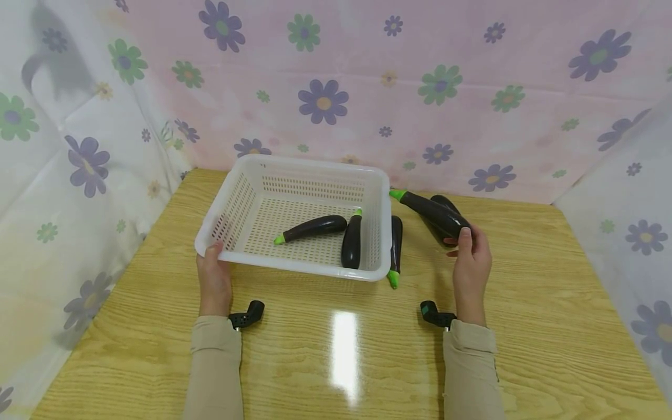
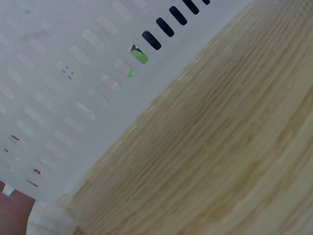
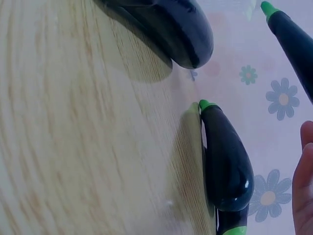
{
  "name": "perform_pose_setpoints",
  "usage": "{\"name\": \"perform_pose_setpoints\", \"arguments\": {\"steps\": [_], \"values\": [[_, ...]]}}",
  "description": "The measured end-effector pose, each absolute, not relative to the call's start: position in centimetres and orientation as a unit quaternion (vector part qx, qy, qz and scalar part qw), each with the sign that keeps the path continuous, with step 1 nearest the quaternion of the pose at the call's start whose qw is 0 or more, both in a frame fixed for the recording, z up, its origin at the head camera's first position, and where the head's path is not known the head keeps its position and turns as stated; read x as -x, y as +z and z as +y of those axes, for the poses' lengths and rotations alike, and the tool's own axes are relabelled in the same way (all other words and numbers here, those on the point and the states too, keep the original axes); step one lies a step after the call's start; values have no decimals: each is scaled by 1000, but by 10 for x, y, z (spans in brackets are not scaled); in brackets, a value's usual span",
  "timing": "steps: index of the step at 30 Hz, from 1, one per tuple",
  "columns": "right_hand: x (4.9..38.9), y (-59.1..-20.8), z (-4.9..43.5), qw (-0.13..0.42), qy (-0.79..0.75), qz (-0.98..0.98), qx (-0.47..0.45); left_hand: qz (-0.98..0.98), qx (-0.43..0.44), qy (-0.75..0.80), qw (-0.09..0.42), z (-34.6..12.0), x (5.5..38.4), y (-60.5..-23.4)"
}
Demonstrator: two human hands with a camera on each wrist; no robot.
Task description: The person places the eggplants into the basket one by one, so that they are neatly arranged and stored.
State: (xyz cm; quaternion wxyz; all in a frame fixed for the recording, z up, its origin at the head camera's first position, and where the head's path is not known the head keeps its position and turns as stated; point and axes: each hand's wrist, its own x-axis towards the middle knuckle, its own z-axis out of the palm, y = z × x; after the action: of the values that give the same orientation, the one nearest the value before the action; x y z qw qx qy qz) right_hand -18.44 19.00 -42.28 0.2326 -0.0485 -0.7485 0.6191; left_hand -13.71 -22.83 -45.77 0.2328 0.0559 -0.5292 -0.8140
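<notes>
My left hand [image 1: 214,284] grips the white plastic basket [image 1: 294,265] at its front left corner, thumb over the rim and fingers hidden beneath. Inside, two dark eggplants lie toward the right: one sideways [image 1: 317,226], one lengthwise [image 1: 352,242]. To the basket's right, my right hand [image 1: 472,268] holds another eggplant [image 1: 433,213] by its rounded end, the green stem pointing at the basket's rim. In the right wrist view, this held eggplant [image 3: 296,54] is raised at the upper right, with part of the hand [image 3: 304,188] below it.
One eggplant [image 1: 396,242] lies along the basket's right side. Behind the held one, a further eggplant [image 1: 447,203] is partly covered; the right wrist view shows two there, overlapping [image 3: 227,156]. Floral cloth [image 1: 367,70] surrounds the wooden table [image 1: 294,361] at the back and sides.
</notes>
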Motion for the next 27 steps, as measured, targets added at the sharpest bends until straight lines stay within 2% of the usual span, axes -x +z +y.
{"name": "perform_pose_setpoints", "arguments": {"steps": [9, 20, 27], "values": [[181, -418, 186, 213, 640, -738, 20, -530, -50, -812, 237, -228, 138, -459], [193, -436, 188, 204, 655, -726, -46, -526, -63, -814, 238, -227, 139, -457], [192, -433, 184, 191, 646, -737, -61, -527, -59, -813, 241, -228, 139, -459]]}}
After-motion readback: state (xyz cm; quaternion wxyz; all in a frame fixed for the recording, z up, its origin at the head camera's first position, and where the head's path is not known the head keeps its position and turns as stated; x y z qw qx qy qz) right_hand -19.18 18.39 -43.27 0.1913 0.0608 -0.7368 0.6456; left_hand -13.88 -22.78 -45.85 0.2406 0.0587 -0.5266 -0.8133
